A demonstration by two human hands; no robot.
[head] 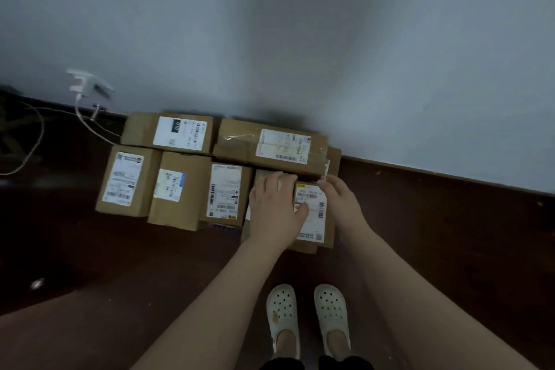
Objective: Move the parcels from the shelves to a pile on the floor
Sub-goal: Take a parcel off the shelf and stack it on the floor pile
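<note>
The left grip, a bare hand, lies flat with fingers spread and straight on top of a brown parcel. Its thumb reaches across the parcel's white label, and its fingertips end at the far edge. The right grip sits just to the right of it, at the parcel's far right corner, with fingers bent toward the box edge. The thumb is hidden, so I cannot tell whether this grip pinches the parcel or only touches it. The parcel sits at the right front of a pile on the dark floor, close to a grey wall. A strip of more cardboard shows beneath its near edge. Just beyond both grips a long parcel with clear tape and a pale label lies along the wall. Touching the left side of the left grip stands a labelled box, and further left are two more boxes, side by side. Beyond those, against the wall, lies another box with a white label. Far left of the grips a white plug sits low on the wall, with a cable trailing onto the floor. Below the grips, between the forearms, two white clogs stand on the floor.
</note>
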